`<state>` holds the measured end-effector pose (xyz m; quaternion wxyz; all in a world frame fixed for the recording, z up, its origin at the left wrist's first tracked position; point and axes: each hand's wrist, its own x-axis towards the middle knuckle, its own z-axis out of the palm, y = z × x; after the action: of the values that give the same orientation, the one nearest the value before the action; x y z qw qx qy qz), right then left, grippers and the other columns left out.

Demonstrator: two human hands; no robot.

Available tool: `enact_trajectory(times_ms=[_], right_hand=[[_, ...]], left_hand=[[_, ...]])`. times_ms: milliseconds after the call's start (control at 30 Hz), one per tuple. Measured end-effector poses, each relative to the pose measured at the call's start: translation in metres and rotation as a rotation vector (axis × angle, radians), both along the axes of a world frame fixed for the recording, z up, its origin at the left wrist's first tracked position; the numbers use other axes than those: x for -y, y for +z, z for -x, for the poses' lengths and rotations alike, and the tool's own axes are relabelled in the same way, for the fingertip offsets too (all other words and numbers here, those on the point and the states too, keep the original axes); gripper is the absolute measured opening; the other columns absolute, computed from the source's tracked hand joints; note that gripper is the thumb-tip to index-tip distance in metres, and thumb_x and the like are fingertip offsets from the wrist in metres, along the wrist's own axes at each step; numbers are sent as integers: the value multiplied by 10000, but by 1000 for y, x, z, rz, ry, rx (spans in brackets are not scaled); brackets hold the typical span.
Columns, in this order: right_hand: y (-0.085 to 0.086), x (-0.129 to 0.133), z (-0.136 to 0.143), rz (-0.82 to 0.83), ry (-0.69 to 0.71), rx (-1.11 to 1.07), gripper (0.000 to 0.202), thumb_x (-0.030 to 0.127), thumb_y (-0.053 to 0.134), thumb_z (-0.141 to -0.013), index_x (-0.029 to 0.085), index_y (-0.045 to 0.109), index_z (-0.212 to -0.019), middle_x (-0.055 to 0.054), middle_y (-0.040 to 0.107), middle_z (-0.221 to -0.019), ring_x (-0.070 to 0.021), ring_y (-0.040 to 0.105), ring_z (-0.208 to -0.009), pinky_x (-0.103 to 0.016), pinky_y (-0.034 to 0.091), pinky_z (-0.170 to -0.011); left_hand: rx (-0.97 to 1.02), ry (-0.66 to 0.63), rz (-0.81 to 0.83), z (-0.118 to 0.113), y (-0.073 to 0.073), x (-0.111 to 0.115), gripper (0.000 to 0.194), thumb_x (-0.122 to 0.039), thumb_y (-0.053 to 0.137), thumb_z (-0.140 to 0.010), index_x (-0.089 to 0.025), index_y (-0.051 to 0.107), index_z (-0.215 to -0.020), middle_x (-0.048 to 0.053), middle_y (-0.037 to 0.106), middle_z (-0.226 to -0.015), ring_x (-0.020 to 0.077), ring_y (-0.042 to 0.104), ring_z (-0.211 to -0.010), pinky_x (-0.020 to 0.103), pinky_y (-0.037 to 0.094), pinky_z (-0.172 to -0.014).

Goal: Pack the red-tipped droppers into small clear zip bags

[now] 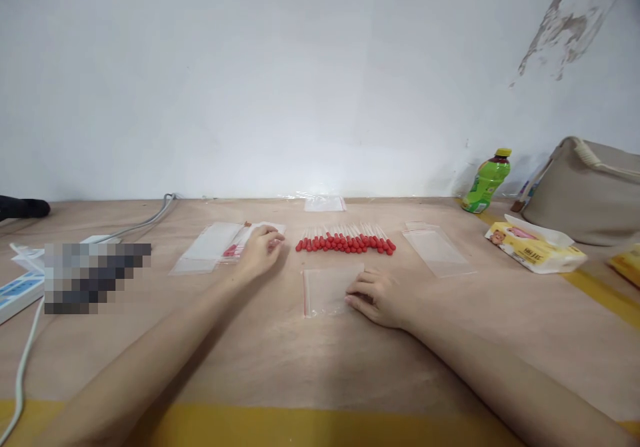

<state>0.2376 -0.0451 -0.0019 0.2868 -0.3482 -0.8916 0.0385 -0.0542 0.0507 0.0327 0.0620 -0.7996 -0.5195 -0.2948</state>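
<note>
Red-headed sticks, like large matches (345, 241), lie in a row with their pale shafts pointing away from me. Left of them, my left hand (261, 250) rests over the edge of a zip bag (239, 241) that has red pieces inside. Its fingers are loosely bent and apart, with nothing visible in them. Nearer to me, a clear zip bag (327, 290) lies flat, its red-lined edge to the left. My right hand (380, 297) has its curled fingers and thumb closed at this bag's right edge; the fingertips partly hide the grip.
Flat clear bags (440, 250) lie at right, others (203, 250) at left and one (325, 203) by the wall. Farther right are a tissue pack (537, 247), a green bottle (487, 181) and a beige bag (583, 190). A power strip (20, 295) with cables lies left.
</note>
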Motion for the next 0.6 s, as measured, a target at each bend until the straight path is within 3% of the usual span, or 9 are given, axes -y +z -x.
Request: enact_trajectory(times_ms=[67,200,300,500,600], right_hand=[[-2,-2,-2,-10,-31,-41,238,335,467,-842,188,649,-885,-79,637,-793,-192,580,-788,-338,469,-719],[-1,-1,-5,36,23,-22,393,398,492,-820,181,558,-1140,-116,553,-1183,-238,495,-1099,-401,406,-922],[4,1,-7,119,41,91,474,454,465,-823,210,496,-1228,-104,474,-1288,-256,413,-1197,-448,335,-993],[7,1,-7,177,-32,129,482,475,428,-834,209,500,-1230,-119,440,-1313,-254,418,-1191,-442,349,-982],[3,0,-7,170,-36,91,467,471,442,-830,221,510,-1219,-114,456,-1299,-253,429,-1179,-448,354,-976]], left_hand=[[-49,-47,84,-15,-3,4,252,-339,472,-798,-176,623,-917,72,601,-945,216,557,-902,322,418,-833],[-107,-35,169,-36,-6,-5,279,-345,594,-718,-172,626,-934,74,657,-840,257,581,-860,341,433,-756],[-90,-5,179,-40,-8,-12,218,-276,589,-718,-175,641,-904,65,675,-772,244,610,-781,323,446,-700],[76,127,43,-20,-10,11,327,-270,409,-827,-144,595,-1065,104,632,-971,233,597,-875,339,445,-789],[306,35,25,3,-15,33,327,-338,406,-845,-169,611,-1035,72,638,-989,201,606,-863,304,475,-769]])
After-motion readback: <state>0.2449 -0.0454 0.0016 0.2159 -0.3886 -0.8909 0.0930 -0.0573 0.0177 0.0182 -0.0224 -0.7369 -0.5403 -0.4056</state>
